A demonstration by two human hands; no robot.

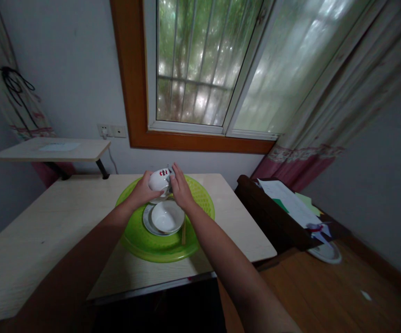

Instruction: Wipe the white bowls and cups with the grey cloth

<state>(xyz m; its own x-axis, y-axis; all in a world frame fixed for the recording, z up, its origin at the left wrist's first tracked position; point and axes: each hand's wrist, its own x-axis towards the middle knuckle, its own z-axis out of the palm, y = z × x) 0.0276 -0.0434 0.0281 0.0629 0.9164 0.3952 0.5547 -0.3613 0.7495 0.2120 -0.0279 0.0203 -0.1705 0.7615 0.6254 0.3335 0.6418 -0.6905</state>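
My left hand (140,190) is wrapped round a small white bowl with red marks (159,179), holding it tilted above a green plastic basin (200,196) on the table. My right hand (180,187) presses against the same bowl from the right, fingers closed on something grey that I cannot make out. Below the hands, inside the basin, a white bowl (167,216) sits on a plate (147,221). A thin wooden stick (183,233), perhaps chopsticks, lies beside them.
The basin rests on a pale wooden table (40,226) under a barred window (193,64). A small shelf table (47,150) stands at the left wall. To the right are a dark wooden seat with papers (286,203) and a white plate (325,253) on the floor.
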